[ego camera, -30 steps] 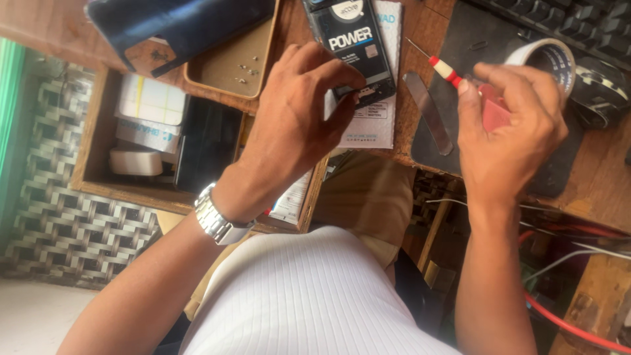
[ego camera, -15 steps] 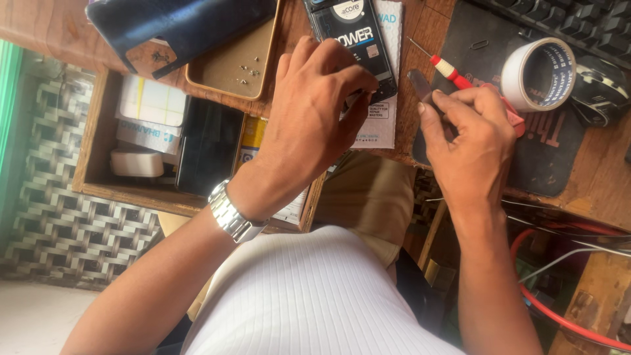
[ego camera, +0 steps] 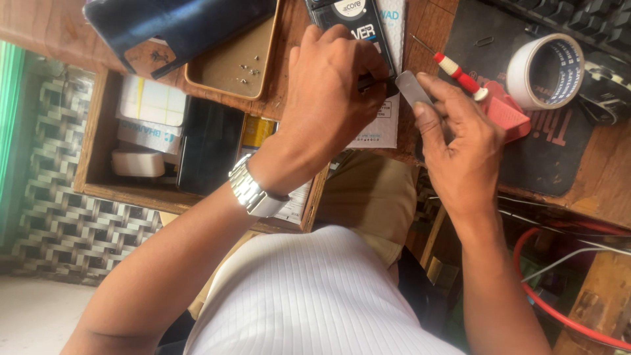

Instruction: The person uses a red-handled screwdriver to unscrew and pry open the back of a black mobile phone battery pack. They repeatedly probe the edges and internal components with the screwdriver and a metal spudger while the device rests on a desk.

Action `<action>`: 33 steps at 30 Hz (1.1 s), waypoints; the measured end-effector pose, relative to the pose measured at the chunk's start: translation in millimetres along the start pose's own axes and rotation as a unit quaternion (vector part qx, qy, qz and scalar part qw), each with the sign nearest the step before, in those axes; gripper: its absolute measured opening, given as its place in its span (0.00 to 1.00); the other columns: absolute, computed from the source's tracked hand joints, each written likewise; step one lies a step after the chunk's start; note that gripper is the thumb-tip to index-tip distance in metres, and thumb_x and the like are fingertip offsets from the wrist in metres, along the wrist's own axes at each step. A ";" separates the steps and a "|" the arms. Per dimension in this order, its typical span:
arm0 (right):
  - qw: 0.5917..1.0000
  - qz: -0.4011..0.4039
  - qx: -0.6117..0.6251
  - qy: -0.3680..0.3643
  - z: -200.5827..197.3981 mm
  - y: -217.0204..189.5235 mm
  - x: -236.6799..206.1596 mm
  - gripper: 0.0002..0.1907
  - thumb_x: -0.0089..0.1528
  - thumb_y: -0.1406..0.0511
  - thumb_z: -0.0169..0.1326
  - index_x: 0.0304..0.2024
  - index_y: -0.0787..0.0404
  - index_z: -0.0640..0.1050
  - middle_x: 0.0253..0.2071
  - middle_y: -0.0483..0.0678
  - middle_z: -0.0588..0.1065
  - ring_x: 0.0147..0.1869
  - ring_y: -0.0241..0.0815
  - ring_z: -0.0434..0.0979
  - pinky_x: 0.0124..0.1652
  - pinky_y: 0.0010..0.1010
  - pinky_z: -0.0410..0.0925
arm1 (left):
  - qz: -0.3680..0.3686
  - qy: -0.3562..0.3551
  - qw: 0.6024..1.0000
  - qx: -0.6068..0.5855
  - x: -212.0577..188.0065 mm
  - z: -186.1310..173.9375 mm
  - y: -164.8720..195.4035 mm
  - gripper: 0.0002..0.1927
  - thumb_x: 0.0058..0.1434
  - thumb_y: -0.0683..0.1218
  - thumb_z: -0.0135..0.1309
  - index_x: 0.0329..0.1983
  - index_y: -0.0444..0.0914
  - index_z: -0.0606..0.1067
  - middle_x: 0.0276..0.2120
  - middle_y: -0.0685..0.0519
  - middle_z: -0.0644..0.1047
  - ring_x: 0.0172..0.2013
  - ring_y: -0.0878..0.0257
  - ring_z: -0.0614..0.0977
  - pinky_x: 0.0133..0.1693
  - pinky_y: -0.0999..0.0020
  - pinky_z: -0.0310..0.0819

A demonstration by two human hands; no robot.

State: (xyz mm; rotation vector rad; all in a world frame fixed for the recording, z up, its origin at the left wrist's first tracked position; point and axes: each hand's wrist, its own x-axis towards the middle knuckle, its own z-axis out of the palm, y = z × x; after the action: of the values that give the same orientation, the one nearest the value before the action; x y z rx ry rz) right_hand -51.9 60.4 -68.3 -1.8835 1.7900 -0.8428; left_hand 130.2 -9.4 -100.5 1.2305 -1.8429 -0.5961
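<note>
The person leans over a wooden counter (ego camera: pixel 453 26), both hands busy at its near edge. The left hand (ego camera: pixel 335 92), with a metal watch (ego camera: pixel 253 190) on the wrist, curls down over a flat black pack (ego camera: pixel 351 23) that lies on a white printed sheet (ego camera: pixel 384 121); its fingers (ego camera: pixel 368 66) are bent and pressed onto the pack's lower end, so the hand reads as closed over it, holding it down. The right hand (ego camera: pixel 460 141) pinches a thin flat metal blade (ego camera: pixel 413 89) between thumb and forefinger, and the blade's tip meets the pack just beside the left fingertips. Whether the tip has gone under an edge I cannot tell; the left hand hides that spot.

Just beyond the right hand lies a small screwdriver with a red and white handle (ego camera: pixel 457 69), touching a red block (ego camera: pixel 506 112) on a dark mat (ego camera: pixel 552 154). A roll of white tape (ego camera: pixel 545 72) stands on the same mat, near a black keyboard (ego camera: pixel 578 20) at the far corner. To the left, a shallow brown tray (ego camera: pixel 217 75) holds a few tiny screws (ego camera: pixel 248 69), and a dark blue case (ego camera: pixel 177 26) overlaps the tray's far side. Below the counter's edge an open wooden drawer (ego camera: pixel 92 138) holds white boxes (ego camera: pixel 148 115) and a black slab (ego camera: pixel 210 148). A red cable (ego camera: pixel 552 309) loops under the counter to the right.
</note>
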 end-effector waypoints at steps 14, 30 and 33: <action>0.996 -0.043 -0.072 0.019 -3.6 5.9 13.3 0.15 0.67 0.71 0.66 0.57 0.59 0.83 0.32 0.50 0.77 0.31 0.38 0.72 0.32 0.30 0.64 | 0.020 -0.013 0.999 -0.022 13.6 15.6 -7.1 0.05 0.49 0.41 0.67 0.29 0.40 0.83 0.30 0.54 0.81 0.38 0.56 0.73 0.42 0.58 0.65; 0.989 -0.067 -0.132 -0.004 -4.1 -16.0 17.1 0.16 0.66 0.73 0.63 0.57 0.62 0.82 0.29 0.53 0.73 0.27 0.41 0.71 0.29 0.34 0.63 | 0.041 -0.016 0.998 -0.033 15.2 18.0 -11.9 0.03 0.49 0.41 0.66 0.27 0.39 0.82 0.28 0.55 0.82 0.37 0.58 0.74 0.44 0.59 0.61; 0.991 -0.060 -0.121 -0.010 -3.9 -17.0 16.7 0.16 0.66 0.73 0.63 0.57 0.63 0.82 0.29 0.52 0.73 0.26 0.41 0.70 0.28 0.34 0.62 | 0.043 -0.017 0.998 -0.036 14.8 17.6 -12.6 0.03 0.47 0.40 0.65 0.26 0.39 0.82 0.27 0.55 0.82 0.37 0.58 0.74 0.45 0.59 0.61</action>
State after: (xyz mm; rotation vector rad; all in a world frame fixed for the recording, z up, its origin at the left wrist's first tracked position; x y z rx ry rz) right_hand -41.9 45.9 -51.8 -2.1635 1.8525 -0.6683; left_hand 119.4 -29.1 -114.1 1.0936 -1.8767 -0.6341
